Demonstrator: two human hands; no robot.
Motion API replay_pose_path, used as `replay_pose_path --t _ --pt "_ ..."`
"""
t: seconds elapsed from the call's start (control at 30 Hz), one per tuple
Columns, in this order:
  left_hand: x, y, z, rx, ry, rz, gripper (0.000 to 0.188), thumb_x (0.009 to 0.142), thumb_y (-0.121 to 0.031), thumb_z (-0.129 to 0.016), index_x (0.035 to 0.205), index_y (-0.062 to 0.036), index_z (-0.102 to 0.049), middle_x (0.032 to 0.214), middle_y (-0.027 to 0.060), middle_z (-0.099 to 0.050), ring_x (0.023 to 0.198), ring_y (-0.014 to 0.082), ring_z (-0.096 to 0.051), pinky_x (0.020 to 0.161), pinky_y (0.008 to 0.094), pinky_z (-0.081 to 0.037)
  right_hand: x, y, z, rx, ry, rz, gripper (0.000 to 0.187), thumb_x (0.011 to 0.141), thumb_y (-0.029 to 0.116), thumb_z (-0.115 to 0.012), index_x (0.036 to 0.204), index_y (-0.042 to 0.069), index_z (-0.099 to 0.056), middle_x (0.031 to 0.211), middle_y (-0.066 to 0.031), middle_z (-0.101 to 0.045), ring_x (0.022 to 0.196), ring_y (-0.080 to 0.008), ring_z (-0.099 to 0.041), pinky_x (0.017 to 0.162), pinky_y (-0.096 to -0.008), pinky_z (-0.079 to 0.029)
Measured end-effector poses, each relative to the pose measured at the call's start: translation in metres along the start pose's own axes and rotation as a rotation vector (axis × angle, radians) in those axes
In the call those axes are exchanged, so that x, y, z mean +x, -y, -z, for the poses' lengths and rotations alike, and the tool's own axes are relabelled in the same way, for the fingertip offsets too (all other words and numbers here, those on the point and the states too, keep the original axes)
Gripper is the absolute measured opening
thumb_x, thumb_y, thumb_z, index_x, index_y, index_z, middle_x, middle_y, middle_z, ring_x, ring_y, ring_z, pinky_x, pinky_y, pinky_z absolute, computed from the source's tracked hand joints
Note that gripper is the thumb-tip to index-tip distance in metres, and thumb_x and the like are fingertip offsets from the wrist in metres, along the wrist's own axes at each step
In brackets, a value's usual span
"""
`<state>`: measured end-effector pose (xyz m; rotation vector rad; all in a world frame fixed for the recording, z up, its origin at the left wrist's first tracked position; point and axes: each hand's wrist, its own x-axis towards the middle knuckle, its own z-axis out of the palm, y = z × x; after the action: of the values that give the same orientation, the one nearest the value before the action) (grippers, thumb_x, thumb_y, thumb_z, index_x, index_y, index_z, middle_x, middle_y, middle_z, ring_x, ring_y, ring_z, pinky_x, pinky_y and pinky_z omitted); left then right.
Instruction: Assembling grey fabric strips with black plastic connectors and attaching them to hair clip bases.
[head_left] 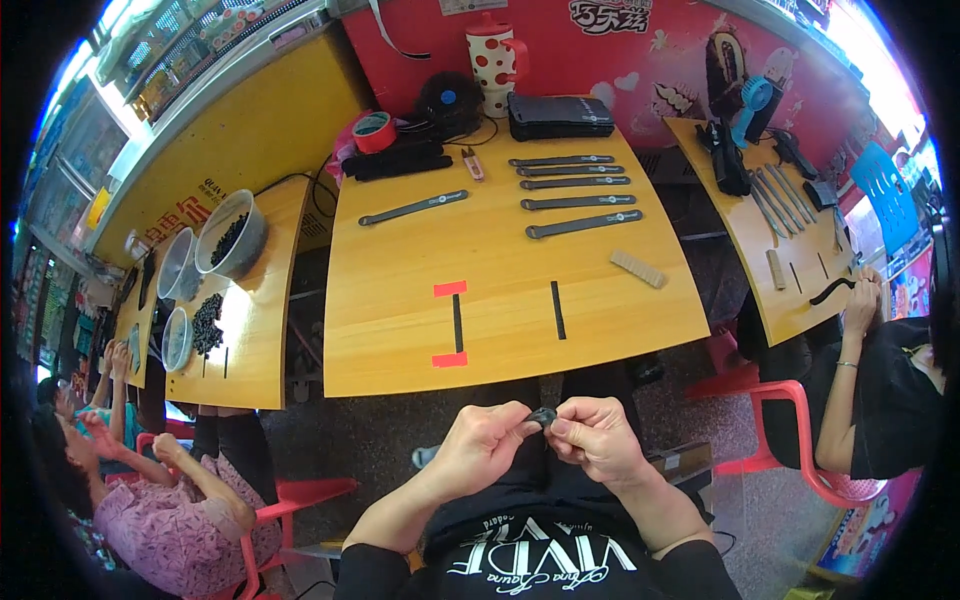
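Black, small and slightly shiny, one piece [542,417] sits between your two hands, held in front of your shirt [545,560], just off the near edge of the yellow table [390,300]. Your left hand [485,447] pinches it from one side, your right hand [603,440] from the other; fingertips of both close together on it. Its exact shape: cannot tell, fingers cover much of it.

On the table before you: two thin black strips [558,310], roughly parallel, the left one with red tape [450,289] at each end. Beige block [637,269] lies aslant to their right. Farther up, five grey straps [578,202] lie in a column on the right; one more grey strap [413,207] lies alone on the left. Toward the far edge, small snips [472,164], black case [560,117], roll of red tape [374,131] and spotted cup [491,65].
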<state>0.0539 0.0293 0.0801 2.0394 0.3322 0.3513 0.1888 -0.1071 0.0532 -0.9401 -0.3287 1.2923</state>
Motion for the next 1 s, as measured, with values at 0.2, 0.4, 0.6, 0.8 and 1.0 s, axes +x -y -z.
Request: replay_pose_path --t 0.2,0.4,0.6,0.8,1.0 --pt "-0.009 0.013 -0.017 -0.57 -0.012 0.287 0.012 0.094 -0.008 -0.056 0.089 -0.0006 -0.063 0.059 -0.001 -0.049 0.054 0.0041 -0.043 0.047 0.0229 -0.036 0.004 -0.001 -0.002 -0.399 -0.006 0.206 0.008 0.091 0.003 -0.06 0.084 -0.001 -0.064 0.067 -0.0002 -0.058 0.055 -0.0053 -0.048 0.049 -0.0193 -0.036" --pt "-0.01 0.011 -0.019 -0.527 -0.057 0.38 0.014 0.096 -0.009 -0.054 0.091 -0.0008 -0.064 0.061 -0.0035 -0.052 0.055 0.003 -0.045 0.048 0.0208 -0.036 0.01 0.005 -0.006 -0.833 -0.007 0.586 0.007 0.084 0.002 -0.067 0.081 0.0 -0.061 0.065 -0.0077 -0.056 0.051 -0.0128 -0.05 0.048 -0.0249 -0.039" --pt "-0.01 0.007 -0.025 -0.368 -0.087 0.304 0.014 0.096 -0.01 -0.053 0.095 -0.0013 -0.064 0.063 -0.0017 -0.057 0.055 0.0045 -0.052 0.049 0.0203 -0.042 0.016 -0.007 0.0 -1.197 -0.12 1.041 0.009 0.078 0.001 -0.069 0.079 -0.001 -0.061 0.061 -0.0084 -0.05 0.049 -0.021 -0.051 0.044 -0.0289 -0.039" --pt "-0.014 0.001 -0.028 -0.637 -0.037 0.466 0.018 0.098 -0.01 -0.05 0.105 -0.0009 -0.064 0.073 -0.0001 -0.06 0.064 0.0063 -0.057 0.058 0.0186 -0.048 0.018 -0.007 0.001 -1.534 -0.218 1.374 0.015 0.068 0.006 -0.071 0.075 0.002 -0.058 0.062 -0.0047 -0.047 0.049 -0.0189 -0.051 0.041 -0.0282 -0.038" --pt "-0.003 0.006 -0.011 -0.58 -0.141 0.122 0.021 0.096 -0.007 -0.054 0.112 0.0012 -0.064 0.085 0.0039 -0.062 0.083 0.008 -0.057 0.074 0.0203 -0.045 0.019 -0.003 0.007 -1.433 -0.06 1.246 0.017 0.068 0.005 -0.073 0.077 0.0 -0.06 0.063 -0.0064 -0.049 0.05 -0.0206 -0.052 0.041 -0.0303 -0.037"
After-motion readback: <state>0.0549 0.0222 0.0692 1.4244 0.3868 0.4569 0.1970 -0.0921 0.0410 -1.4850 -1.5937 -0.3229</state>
